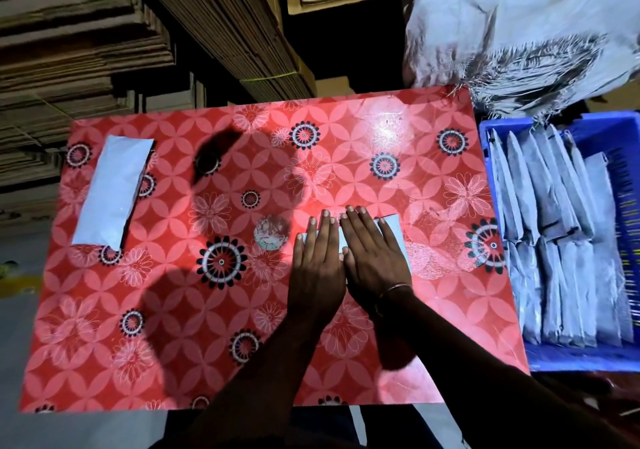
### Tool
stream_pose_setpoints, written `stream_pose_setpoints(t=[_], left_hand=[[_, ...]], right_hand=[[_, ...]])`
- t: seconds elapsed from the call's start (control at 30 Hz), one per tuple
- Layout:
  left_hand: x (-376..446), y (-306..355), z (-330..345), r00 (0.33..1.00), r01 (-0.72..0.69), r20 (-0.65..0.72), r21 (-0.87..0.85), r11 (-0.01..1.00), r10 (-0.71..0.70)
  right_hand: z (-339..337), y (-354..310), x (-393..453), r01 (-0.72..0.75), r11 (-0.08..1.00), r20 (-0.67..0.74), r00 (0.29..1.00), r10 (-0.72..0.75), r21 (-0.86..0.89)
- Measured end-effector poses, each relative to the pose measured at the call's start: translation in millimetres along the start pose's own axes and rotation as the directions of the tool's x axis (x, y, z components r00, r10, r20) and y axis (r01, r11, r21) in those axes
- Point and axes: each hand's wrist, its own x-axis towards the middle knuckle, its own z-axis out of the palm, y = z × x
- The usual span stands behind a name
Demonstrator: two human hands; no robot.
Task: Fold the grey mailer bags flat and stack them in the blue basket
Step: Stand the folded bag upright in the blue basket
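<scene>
**Both palms flatten a mailer bag mid-surface**

The left hand (317,258) and right hand (374,258) lie side by side, fingers straight and together, pressing down on a folded grey mailer bag (394,232) near the middle of the red patterned surface (173,310). Neither hand grips anything; they only press with flat palms. Most of the bag is hidden beneath them, with just its right edge, a strip between the hands and a corner at the left showing.

The blue basket (568,358) stands just beside the surface's right edge, already holding rows of folded grey bags (554,240) stacked on edge. A second flat mailer bag (110,192) waits well apart at the far left of the surface. A pale woven sack (519,26) hangs over the basket's far end.

The likely trouble is spring-back: the bag may reopen once the pressure lifts if the crease is not set firmly. The glossy surface looks slick, so an uneven push could slide the bag and skew the fold. The basket also looks crowded, so slotting another bag in could tip or splay the standing rows.
</scene>
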Motion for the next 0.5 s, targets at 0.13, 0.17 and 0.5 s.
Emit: stream_pose_setpoints(t=[0.13, 0.17, 0.5], left_hand=[[-2.3, -4.0, -1.4, 0.999, -0.033, -0.031, 0.011, 0.999, 0.033], [-3.5, -4.8, -1.6, 0.998, -0.041, -0.044, 0.006, 0.999, 0.041], [-19.7, -30.8, -7.7, 0.999, 0.030, -0.028, 0.030, 0.999, -0.029]], right_hand=[[-1.4, 0.9, -0.5, 0.007, 1.000, -0.005, 1.000, -0.007, 0.003], [-1.8, 1.4, -1.3, 0.011, 1.000, -0.007, 1.000, -0.011, 0.001], [-7.2, 58.7, -32.0, -0.165, 0.982, 0.019, 0.986, 0.164, 0.089]])
